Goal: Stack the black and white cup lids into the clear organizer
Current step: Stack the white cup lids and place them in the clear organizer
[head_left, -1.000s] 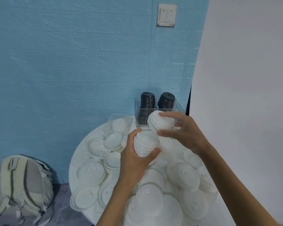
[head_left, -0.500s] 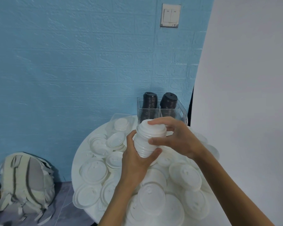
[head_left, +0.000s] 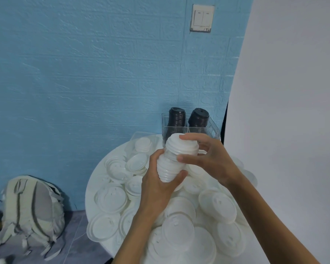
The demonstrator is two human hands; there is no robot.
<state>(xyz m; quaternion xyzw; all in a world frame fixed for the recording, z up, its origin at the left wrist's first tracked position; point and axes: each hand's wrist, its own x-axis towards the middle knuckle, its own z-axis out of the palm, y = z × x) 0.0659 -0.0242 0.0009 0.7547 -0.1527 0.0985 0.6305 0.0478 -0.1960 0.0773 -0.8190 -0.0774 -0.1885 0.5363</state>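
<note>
A sec ago you had two separate white stacks, one per hand; now they're merged into one white stack (head_left: 174,159), held above the table (head_left: 95,180) just in front of the organizer (head_left: 213,130). Your left hand (head_left: 160,187) is wrapped round the lower half, thumb on the right side, fingers curled behind. Your right hand (head_left: 208,159) is curled over the top section, index finger across the cap, thumb pressing lower down, so both hands are closed on the same stack.

The joint looks a bit stepped w/ the top part sitting wider than the bottom, so prob. not fully nested yet; a squeeze may be needed.

In the organizer, two black stacks (head_left: 187,117) stand side by side at the back. The front part looks free, tho the hands hide most of it. Loose lids (head_left: 112,197) cover the table, so there's lots left to do.

Next, prob. lower the stack into the front part. Keep it upright, as tall stacks tip.
</note>
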